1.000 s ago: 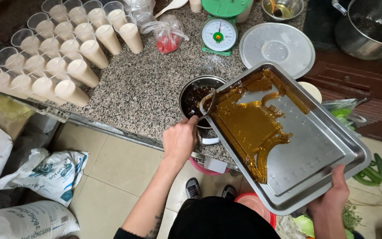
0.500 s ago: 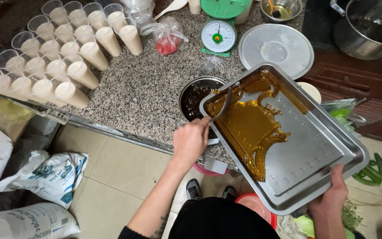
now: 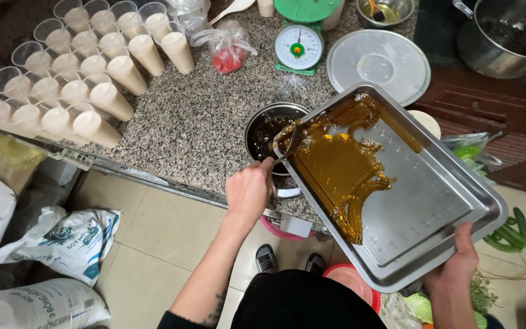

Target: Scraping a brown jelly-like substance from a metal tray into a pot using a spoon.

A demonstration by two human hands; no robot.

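- Right hand (image 3: 455, 262) fingers clamp the near rim of the rectangular steel tray (image 3: 433, 213), tilted over the round steel bowl (image 3: 269, 131) on the speckled granite desk (image 3: 196, 122).
- Left hand (image 3: 249, 190) fingers curl around a metal spoon (image 3: 287, 145), scraping amber jelly (image 3: 336, 167).

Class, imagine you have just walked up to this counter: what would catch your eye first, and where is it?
First, the big steel tray, tilted over the counter edge with amber jelly sliding toward a small metal pot. The right hand holds the tray's near rim, while the left hand works a spoon at its low corner. Next, the rows of plastic cups of pale milky drink at the far left of the granite counter.
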